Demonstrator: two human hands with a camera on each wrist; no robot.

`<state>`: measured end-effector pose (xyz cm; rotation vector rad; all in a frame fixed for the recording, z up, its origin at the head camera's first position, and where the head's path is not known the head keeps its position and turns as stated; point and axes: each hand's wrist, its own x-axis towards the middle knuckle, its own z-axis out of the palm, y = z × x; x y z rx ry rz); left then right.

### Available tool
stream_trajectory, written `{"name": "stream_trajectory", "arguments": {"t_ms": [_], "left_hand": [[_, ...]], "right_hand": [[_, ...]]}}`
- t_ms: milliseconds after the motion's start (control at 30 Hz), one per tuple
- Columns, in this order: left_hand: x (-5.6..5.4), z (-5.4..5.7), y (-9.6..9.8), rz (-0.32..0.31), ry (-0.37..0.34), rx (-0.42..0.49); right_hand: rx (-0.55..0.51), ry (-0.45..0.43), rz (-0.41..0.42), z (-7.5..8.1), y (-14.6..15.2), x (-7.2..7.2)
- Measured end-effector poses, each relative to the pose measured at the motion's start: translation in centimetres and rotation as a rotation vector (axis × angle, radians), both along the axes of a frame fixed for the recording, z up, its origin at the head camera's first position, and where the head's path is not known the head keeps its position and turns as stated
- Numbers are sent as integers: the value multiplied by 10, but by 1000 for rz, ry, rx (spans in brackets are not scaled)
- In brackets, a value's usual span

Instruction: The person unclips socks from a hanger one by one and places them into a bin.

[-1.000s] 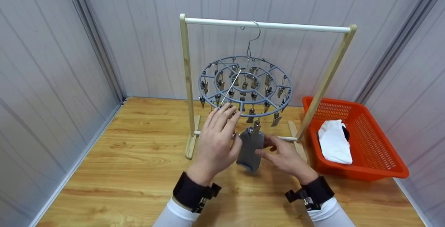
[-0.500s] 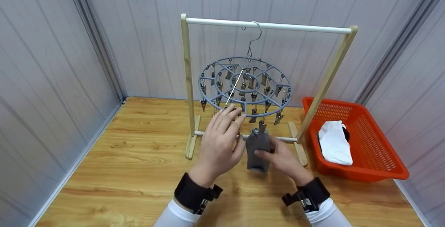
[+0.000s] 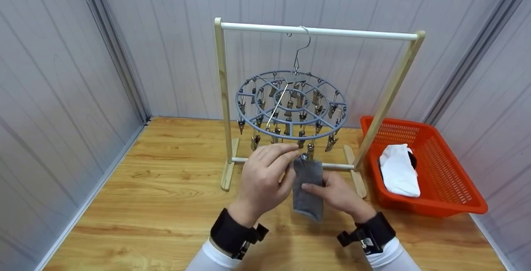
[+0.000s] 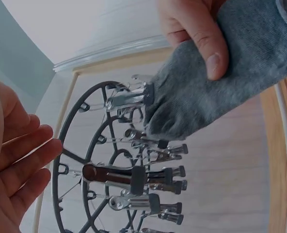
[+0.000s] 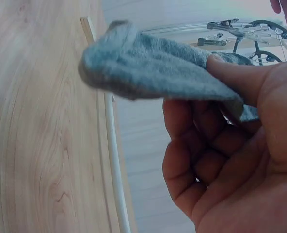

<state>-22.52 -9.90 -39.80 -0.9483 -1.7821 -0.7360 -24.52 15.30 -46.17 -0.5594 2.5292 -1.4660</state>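
A grey sock (image 3: 308, 204) hangs toe end up from a metal clip (image 3: 310, 151) at the front of the round clip hanger (image 3: 291, 130). My right hand (image 3: 342, 194) pinches the sock along its right side, thumb on the front; in the right wrist view the other fingers curl behind the sock (image 5: 153, 73). The left wrist view shows the clip (image 4: 129, 99) biting the sock's toe end. Just left of the sock is my left hand (image 3: 265, 179), its fingers loosely bent. Nothing is held in that left hand (image 4: 17, 160).
The hanger hooks over the white bar (image 3: 352, 32) of a wooden rack, with several other metal clips dangling from its rings. At right stands a red basket (image 3: 448, 167) holding a white cloth item (image 3: 400, 171) and something black. Pale panel walls surround the wooden tabletop (image 3: 166, 204).
My left hand has dropped from the hanger's front rim to beside the sock. The sock has shifted slightly right and its lower end hangs lower, with my right thumb now across its front.
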Motion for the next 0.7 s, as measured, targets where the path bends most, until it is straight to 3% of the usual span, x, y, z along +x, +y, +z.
{"name": "stream_trajectory", "arguments": {"t_ms": [133,367,500,600,700], "left_hand": [[1,-5,7,-9,-51,-18],[0,-17,16,19,-211,-58],[-3,-26,20,2,-304,-54],[-5,-32,21,-50,-436,-25],[-7,-34,22,-151,-621,32]], "right_hand": [[-32,9,43,2,-1,3],[-18,46,75,4,-5,6],[-13,48,95,8,-7,8],[-14,30,114,10,-9,10],[0,7,117,12,-9,11]]}}
